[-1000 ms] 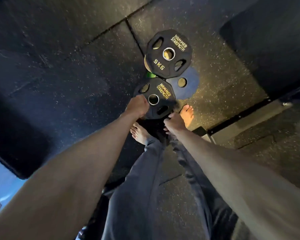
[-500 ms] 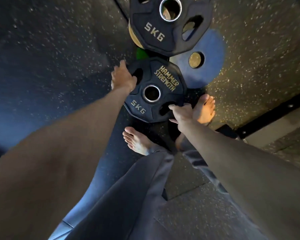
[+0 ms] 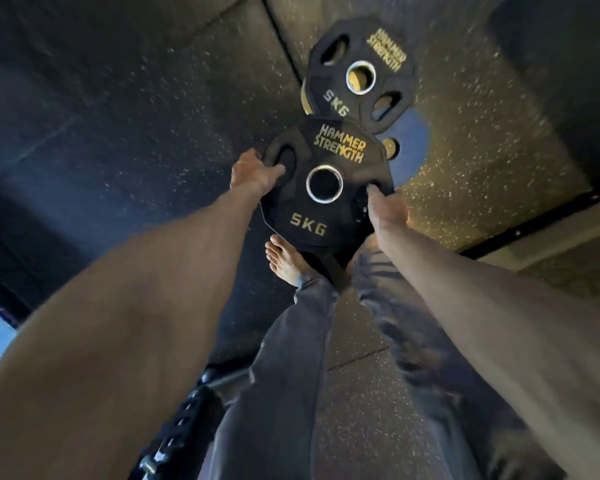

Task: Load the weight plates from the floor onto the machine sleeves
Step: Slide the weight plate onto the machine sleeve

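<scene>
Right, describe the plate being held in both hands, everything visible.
The held plate is black, many-sided and rubbery-looking, with a metal-ringed centre hole, gold "HAMMER STRENGTH" lettering above it and "5KG" below. It has cut-out grip slots: the left hand curls through the left slot, and the right hand holds the right edge. It faces the camera, above the bare feet. It overlaps the view of a second 5KG plate beyond; contact unclear.

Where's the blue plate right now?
Head view, upper right of centre: the blue plate lies on the floor, partly under the far 5 kg plate, beside the held one.
</scene>
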